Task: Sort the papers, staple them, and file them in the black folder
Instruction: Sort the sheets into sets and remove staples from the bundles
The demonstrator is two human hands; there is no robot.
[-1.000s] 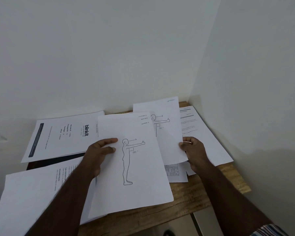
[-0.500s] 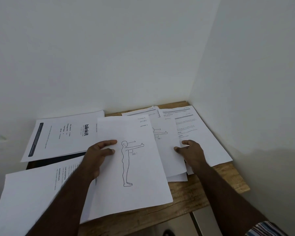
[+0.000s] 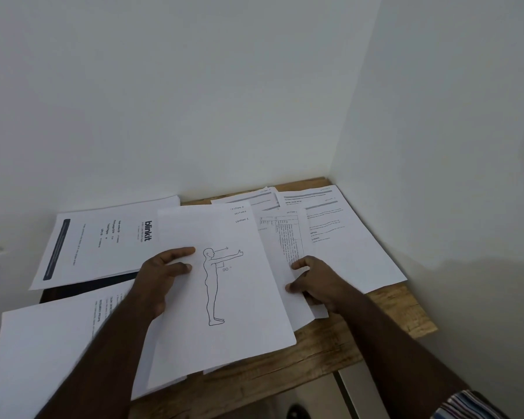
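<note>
At lower left a printed sheet [image 3: 49,352] overhangs the wooden table [image 3: 390,313]; above it the blinkit page [image 3: 103,237] covers a black folder [image 3: 85,287]. In the centre the left hand [image 3: 161,276] rests with relaxed fingers on the figure drawing [image 3: 224,282], probably steadying that sorted pile. To its right, the right hand [image 3: 318,285] pinches the table sheet [image 3: 285,237], likely lifting it for sorting.

1. A figure-drawing sheet [image 3: 224,285] lay topmost at the middle of the desk, slightly tilted.
2. A table-printed sheet [image 3: 288,237] lay just right, partly beneath it.
3. A blinkit sheet [image 3: 103,240] lay far left, covering a black folder [image 3: 85,287].
</note>
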